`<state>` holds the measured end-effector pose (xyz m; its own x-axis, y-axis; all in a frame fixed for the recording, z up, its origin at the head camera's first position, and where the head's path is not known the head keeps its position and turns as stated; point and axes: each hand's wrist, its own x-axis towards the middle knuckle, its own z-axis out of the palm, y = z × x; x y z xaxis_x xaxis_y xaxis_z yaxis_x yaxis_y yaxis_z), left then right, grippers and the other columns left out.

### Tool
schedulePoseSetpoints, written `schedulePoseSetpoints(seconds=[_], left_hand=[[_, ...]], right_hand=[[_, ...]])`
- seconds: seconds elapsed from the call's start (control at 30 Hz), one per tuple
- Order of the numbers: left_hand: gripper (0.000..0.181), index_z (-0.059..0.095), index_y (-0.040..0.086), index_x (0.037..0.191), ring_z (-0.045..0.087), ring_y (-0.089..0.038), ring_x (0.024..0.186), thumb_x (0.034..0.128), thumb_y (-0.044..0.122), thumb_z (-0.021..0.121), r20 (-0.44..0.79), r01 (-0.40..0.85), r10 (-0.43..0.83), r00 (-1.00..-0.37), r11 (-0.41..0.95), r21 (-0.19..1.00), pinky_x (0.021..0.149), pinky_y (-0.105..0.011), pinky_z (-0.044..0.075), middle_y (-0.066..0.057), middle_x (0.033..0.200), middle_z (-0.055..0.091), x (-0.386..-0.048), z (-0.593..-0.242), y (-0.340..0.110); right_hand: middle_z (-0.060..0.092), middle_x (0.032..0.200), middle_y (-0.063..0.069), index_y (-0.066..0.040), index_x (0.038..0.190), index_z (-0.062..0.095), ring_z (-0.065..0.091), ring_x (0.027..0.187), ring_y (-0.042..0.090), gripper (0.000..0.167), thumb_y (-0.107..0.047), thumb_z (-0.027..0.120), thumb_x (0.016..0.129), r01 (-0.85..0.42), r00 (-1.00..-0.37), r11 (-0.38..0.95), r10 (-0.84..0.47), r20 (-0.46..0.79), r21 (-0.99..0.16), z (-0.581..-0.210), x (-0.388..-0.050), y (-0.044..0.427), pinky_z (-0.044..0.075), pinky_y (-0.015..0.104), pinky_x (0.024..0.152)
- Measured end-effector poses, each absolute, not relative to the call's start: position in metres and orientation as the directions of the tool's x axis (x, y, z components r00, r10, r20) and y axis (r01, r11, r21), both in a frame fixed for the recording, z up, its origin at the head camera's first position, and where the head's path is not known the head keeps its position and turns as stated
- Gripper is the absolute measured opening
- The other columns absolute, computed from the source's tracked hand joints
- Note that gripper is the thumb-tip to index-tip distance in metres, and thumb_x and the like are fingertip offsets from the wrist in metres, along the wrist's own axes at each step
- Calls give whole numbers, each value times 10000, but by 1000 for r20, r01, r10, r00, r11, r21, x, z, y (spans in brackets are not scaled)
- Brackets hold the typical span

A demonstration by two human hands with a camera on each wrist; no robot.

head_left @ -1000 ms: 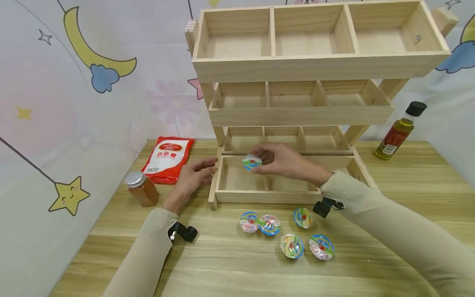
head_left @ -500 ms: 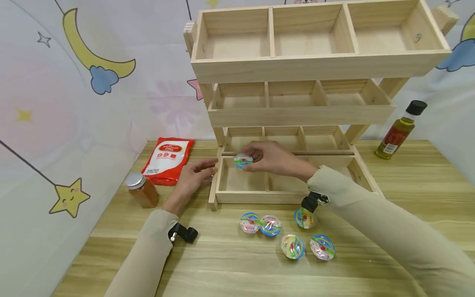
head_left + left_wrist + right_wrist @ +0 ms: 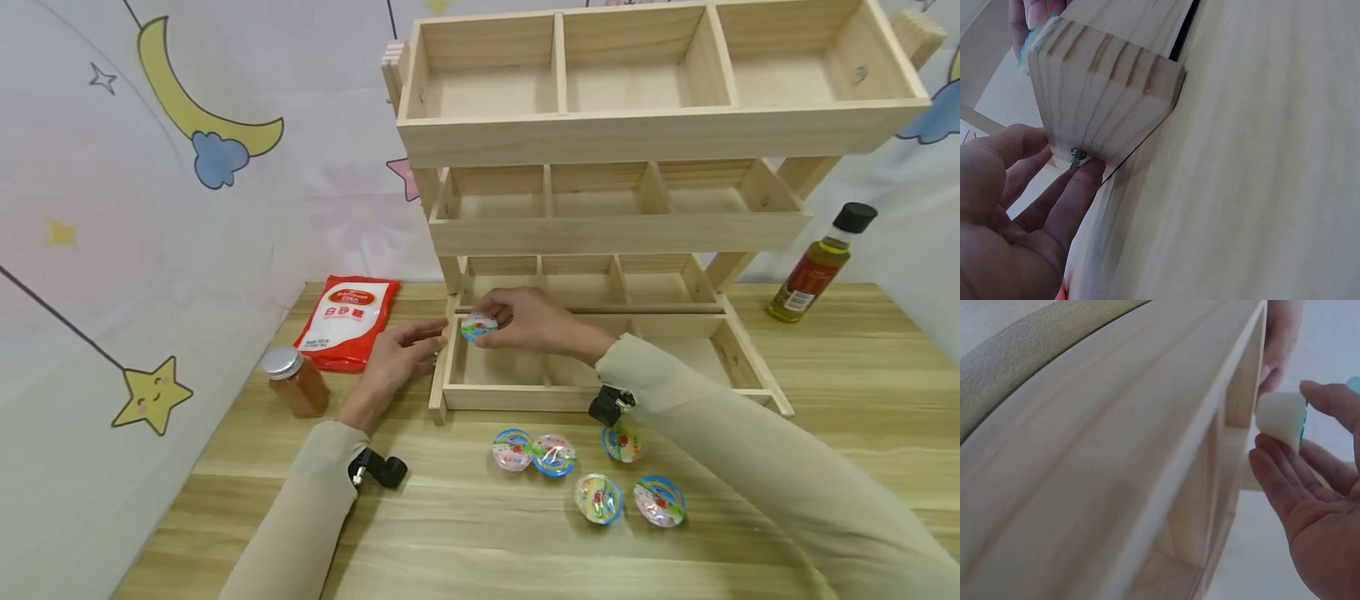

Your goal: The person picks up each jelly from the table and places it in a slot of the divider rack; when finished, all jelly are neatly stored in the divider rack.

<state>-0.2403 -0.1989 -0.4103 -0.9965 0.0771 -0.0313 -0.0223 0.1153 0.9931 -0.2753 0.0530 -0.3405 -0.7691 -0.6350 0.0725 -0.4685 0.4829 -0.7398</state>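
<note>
My right hand (image 3: 528, 321) pinches a small jelly cup (image 3: 478, 327) between thumb and fingers, over the left compartment of the lowest front tray of the wooden rack (image 3: 600, 398). In the right wrist view the jelly cup (image 3: 1282, 417) shows its white body and shiny lid edge, tilted on its side. With its fingertips, my left hand (image 3: 393, 358) touches the rack's left end; the left wrist view shows them against the end panel (image 3: 1104, 94) near a screw. Several more jelly cups, among them a pink-lidded one (image 3: 553, 455), lie on the table before the rack.
A red and white sugar bag (image 3: 348, 323) lies left of the rack, beside a jar (image 3: 298, 383) with a silver lid. An oil bottle (image 3: 821, 265) stands at the right. Upper tiers (image 3: 660, 133) overhang the lowest trays.
My right hand has carried the jelly cup leftward, toward the left end of the lowest front tray. The left hand has stayed at the rack's side.
</note>
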Motion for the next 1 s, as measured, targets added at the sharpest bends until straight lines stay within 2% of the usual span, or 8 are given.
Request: schedulePoseSetpoints(seconds=[0.43,0.67,1.0], left_hand=[[396,670,4,1414,711,-210,1056,1028,85,704,-33,-24,71,-997,122,992,850,-348,640,-224,1363,673,-241,-410,-196],[399,670,-2,1411,714,-206,1049,1020,70,708,-31,-23,67,-997,116,993,848,-353,641,-229,1364,671,-241,-410,-197],[395,671,-1,1412,708,-194,1046,1024,72,699,-30,-22,65,-997,126,992,837,-331,640,-225,1360,674,-239,-408,-196]], right_hand=[[728,1205,151,24,1329,677,692,1076,272,493,-200,839,921,-427,-821,544,-569,56,-722,-354,-281,39,577,361,944],[729,1198,149,22,1302,677,687,1075,273,459,-181,838,924,-424,-824,573,-566,35,-702,-362,-283,35,578,355,937],[706,1252,150,-7,1305,652,665,1111,270,440,-211,806,947,-382,-851,624,-525,-4,-682,-363,-279,29,565,375,965]])
